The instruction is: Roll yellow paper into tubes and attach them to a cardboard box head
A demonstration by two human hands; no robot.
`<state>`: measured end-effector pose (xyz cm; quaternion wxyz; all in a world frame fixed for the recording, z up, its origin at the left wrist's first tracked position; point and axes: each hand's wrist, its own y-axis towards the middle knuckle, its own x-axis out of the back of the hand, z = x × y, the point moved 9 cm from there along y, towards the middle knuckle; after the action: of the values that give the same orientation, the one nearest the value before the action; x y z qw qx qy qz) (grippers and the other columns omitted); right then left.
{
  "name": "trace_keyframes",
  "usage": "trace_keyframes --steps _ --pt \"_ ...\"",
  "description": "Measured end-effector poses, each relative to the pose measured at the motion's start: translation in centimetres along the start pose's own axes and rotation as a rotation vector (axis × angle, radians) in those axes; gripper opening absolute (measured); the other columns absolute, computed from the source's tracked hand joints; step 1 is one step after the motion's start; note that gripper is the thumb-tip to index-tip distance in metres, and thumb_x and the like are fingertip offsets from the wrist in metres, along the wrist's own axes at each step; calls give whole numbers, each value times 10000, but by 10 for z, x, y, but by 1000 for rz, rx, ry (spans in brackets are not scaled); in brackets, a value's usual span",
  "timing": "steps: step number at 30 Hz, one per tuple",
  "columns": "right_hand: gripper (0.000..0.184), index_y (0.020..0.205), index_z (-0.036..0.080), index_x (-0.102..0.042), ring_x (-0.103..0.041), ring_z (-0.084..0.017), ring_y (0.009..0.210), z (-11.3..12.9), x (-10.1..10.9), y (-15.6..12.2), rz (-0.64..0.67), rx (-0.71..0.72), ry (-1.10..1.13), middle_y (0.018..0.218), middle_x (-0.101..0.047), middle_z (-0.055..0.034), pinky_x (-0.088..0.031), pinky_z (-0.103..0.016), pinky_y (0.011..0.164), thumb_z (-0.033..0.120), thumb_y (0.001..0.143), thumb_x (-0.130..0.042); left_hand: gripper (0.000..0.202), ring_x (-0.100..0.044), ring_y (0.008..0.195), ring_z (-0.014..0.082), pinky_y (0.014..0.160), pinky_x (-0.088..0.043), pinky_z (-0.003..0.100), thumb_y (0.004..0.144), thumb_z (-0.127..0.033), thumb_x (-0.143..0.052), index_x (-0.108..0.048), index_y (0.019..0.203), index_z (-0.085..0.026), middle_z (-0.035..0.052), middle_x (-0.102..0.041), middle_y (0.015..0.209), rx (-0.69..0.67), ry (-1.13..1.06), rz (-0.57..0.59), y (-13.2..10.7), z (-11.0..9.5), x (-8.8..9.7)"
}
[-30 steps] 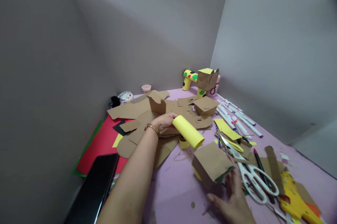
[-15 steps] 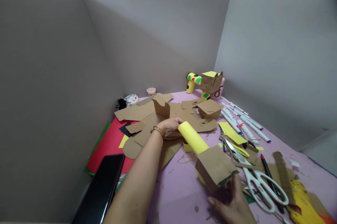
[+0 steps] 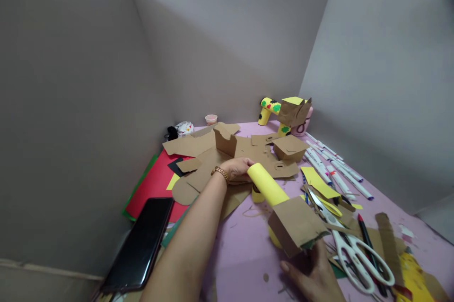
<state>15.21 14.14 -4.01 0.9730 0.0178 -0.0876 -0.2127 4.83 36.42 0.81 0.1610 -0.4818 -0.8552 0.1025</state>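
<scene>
My left hand (image 3: pixel 238 168) reaches forward, its fingers closed at the far end of a yellow paper tube (image 3: pixel 267 183); the fingertips are partly hidden there. The tube slants toward me and meets a small brown cardboard box (image 3: pixel 298 221). Under the box shows another yellow rolled piece (image 3: pixel 275 237). My right hand (image 3: pixel 314 273) is at the box's near right corner. Its thumb stretches away from the box, and some fingers reach up behind the corner, partly hidden. A short yellow ring (image 3: pixel 257 194) lies beside the tube.
White-handled scissors (image 3: pixel 354 250), a yellow glue gun (image 3: pixel 414 273), markers (image 3: pixel 342 169) and paper scraps crowd the right. Cut cardboard (image 3: pixel 202 165) spreads behind my left hand. A phone (image 3: pixel 142 240) lies left. A decorated yellow tube figure (image 3: pixel 271 106) stands at the back, with grey partitions around.
The view has turned slightly left, so everything sits a little further right. Both hands, the tube and the box keep nearly the same arrangement.
</scene>
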Motion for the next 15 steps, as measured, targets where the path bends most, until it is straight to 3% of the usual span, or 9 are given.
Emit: trace_keyframes --steps 4,10,15 --pt "634 1134 222 -438 -523 -355 1055 1 0 -1 -1 -47 -6 1066 -601 -107 -371 -513 909 451 618 -726 310 -604 958 212 798 -518 416 875 -299 -560 -549 1151 -158 83 -586 1153 14 -9 -9 1 2 1" --pt "529 1084 224 -445 -534 -330 1051 4 -1 4 28 -9 -65 1061 -607 -91 -375 -489 921 375 649 -706 320 -599 971 221 801 -516 419 872 -305 -562 -548 1157 -161 81 -579 1170 32 32 -6 1 1 3" --pt "570 1146 224 -397 -541 -338 1064 0 -1 5 82 -27 -120 1094 -602 -112 -386 -503 918 354 678 -696 322 -598 974 221 803 -516 422 873 -307 -560 -546 1161 -162 82 -577 1173 59 67 -13 3 2 5"
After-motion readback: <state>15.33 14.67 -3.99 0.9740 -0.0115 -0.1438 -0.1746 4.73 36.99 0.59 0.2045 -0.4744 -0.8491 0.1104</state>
